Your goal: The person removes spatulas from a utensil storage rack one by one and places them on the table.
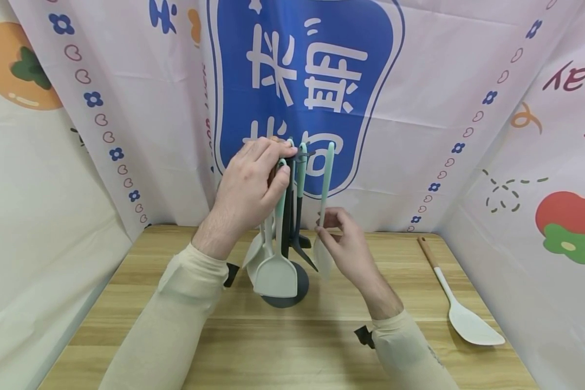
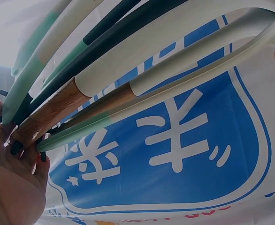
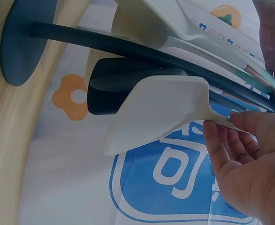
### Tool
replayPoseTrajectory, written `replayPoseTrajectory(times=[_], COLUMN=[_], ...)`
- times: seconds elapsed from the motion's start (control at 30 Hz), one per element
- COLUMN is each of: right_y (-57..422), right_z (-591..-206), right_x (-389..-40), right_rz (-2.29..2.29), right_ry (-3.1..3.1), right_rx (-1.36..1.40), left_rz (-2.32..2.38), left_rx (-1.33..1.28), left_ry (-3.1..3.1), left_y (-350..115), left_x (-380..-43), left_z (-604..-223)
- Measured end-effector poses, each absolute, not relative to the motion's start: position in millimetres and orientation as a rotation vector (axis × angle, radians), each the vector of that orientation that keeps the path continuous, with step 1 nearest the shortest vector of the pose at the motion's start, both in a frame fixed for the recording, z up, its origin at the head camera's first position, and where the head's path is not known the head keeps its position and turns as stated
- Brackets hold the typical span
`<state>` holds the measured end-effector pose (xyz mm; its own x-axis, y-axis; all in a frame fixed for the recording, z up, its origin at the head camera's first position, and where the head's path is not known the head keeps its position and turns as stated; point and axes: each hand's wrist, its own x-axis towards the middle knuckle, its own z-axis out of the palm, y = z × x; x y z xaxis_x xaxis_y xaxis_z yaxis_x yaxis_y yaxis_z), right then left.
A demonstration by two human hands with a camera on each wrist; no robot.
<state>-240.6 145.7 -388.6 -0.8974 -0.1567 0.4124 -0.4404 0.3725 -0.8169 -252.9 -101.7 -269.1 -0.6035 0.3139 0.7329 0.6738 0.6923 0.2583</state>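
Note:
Near the middle of the table stands a dark utensil stand (image 1: 301, 288) with a round base and upright post. My left hand (image 1: 251, 181) grips its top, thumb down beside the hung handles. Mint-handled and wood-handled utensils hang from it, including a pale turner (image 1: 275, 277) in front and a dark utensil (image 1: 299, 211) at the right. In the left wrist view, the fingers lie at the upper ends of a wooden handle (image 2: 53, 110) and mint ones. My right hand (image 1: 348, 246) pinches a white spatula (image 3: 163, 110) by its neck, blade down, mint handle up, just right of the stand.
A white spatula with a wooden handle (image 1: 472, 324) lies on the right side of the wood-grain table (image 1: 322, 352). Printed cloth (image 1: 434, 65) hangs behind the table and along both sides.

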Motion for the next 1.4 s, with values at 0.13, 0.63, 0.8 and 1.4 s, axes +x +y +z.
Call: replayPoseTrajectory(times=[0.13, 0.63, 0.8, 1.4], right_y=[152, 182, 194, 244], right_z=[-389, -396, -399, -413], right_x=[-241, -240, -238, -227], right_rz=[1.522, 1.424, 1.392, 1.25], right_ry=[-2.376, -2.412, -2.431, -2.56], right_rx=[0.495, 0.4, 0.365, 0.274], left_rz=[-0.686, -0.681, -0.677, -0.669], left_rx=[-0.755, -0.751, -0.742, -0.75], left_ry=[-2.225, -2.246, -2.262, -2.249], left_y=[-102, -102, -102, -101], left_x=[-253, -253, -252, -251], left_z=[-269, -269, -268, -268])
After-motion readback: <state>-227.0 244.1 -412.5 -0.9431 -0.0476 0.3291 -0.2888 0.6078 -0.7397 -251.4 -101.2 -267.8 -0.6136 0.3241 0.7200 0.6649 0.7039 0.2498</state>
